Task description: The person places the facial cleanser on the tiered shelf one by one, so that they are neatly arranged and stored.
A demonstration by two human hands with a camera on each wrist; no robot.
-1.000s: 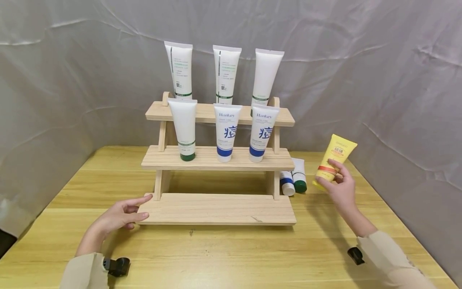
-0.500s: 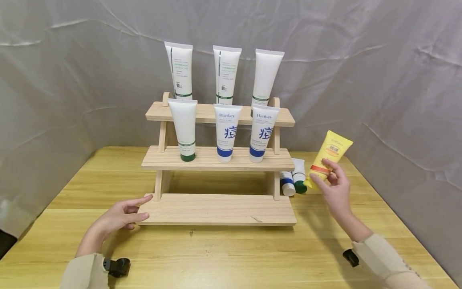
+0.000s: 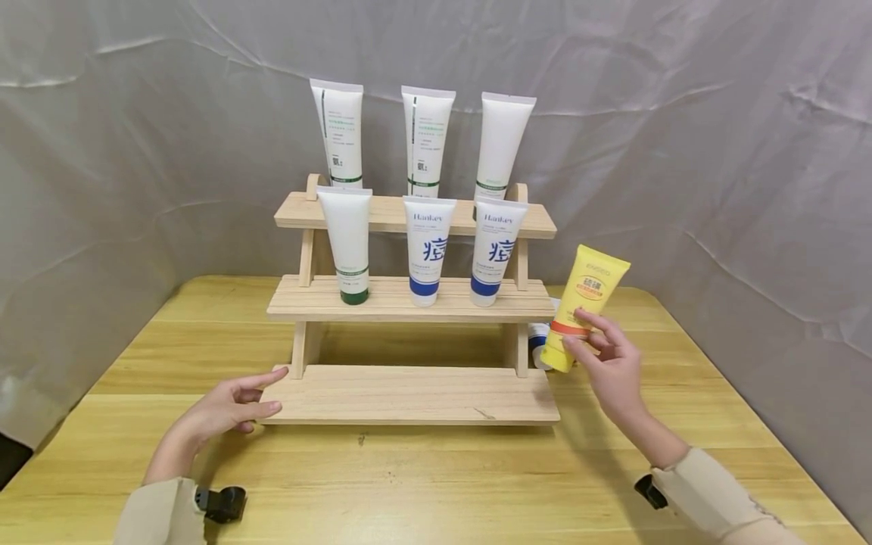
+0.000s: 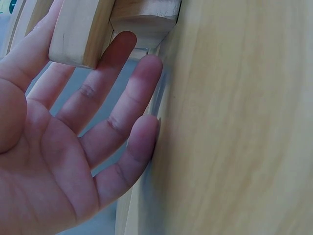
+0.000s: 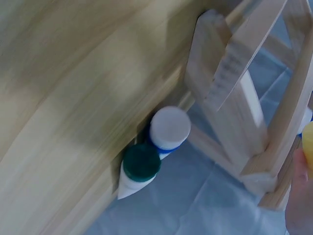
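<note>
My right hand (image 3: 613,371) pinches a yellow squeeze tube (image 3: 587,291) near its capped lower end. The tube leans right, just off the right side of a three-tier wooden display stand (image 3: 409,397). In the right wrist view, only a sliver of the yellow tube (image 5: 307,147) shows above the hand (image 5: 299,208). My left hand (image 3: 221,405) grips the left end of the bottom shelf. The left wrist view has this hand (image 4: 83,127) around the shelf end (image 4: 78,34), with the outer fingers loosely extended.
White tubes with green bands, such as the back-left one (image 3: 343,129), stand on the top tier. The middle tier bears a green-capped tube (image 3: 346,242) and two blue-banded tubes (image 3: 428,250). Two tubes lie right of the stand, one with a green cap (image 5: 142,162). A grey cloth (image 3: 613,136) hangs behind.
My right hand has moved left with the yellow tube, toward the stand, and the tube now partly covers the two lying tubes. The left hand has stayed in place.
</note>
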